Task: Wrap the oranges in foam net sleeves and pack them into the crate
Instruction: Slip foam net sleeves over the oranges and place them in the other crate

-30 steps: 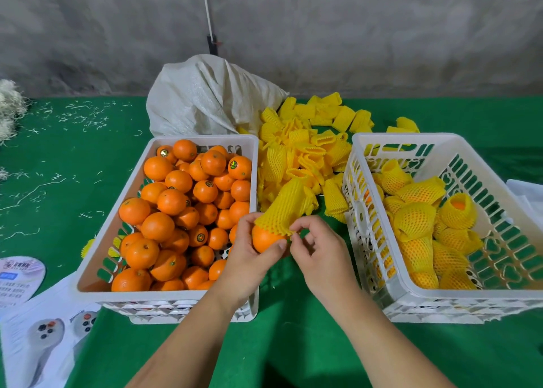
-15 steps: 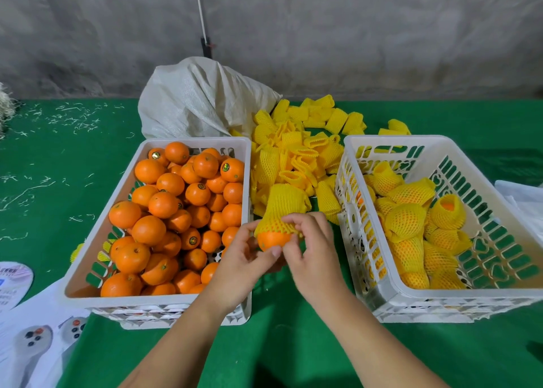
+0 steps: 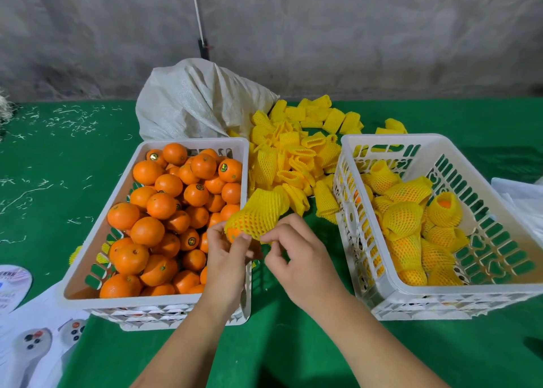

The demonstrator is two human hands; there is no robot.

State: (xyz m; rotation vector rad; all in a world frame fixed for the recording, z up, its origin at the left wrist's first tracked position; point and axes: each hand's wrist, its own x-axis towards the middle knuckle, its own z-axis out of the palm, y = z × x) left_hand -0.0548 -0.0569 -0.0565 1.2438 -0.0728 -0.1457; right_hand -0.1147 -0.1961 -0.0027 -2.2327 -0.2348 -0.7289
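Between the two crates I hold an orange inside a yellow foam net sleeve (image 3: 258,215). My left hand (image 3: 227,258) grips the orange's near end through the net. My right hand (image 3: 296,255) pinches the sleeve's lower edge. The sleeve's far end sticks up empty. The left white crate (image 3: 88,258) is full of bare oranges (image 3: 164,211). The right white crate (image 3: 499,292) holds several wrapped oranges (image 3: 402,220). A pile of loose sleeves (image 3: 293,158) lies between and behind the crates.
A grey-white woven sack (image 3: 194,102) lies behind the left crate. Printed papers (image 3: 32,337) lie at the near left on the green table cover (image 3: 293,352). White plastic (image 3: 523,196) shows at the right edge. A concrete wall rises behind the table.
The sleeve has slid further down over the orange, so less bare fruit shows. Both hands have shifted round its near end.
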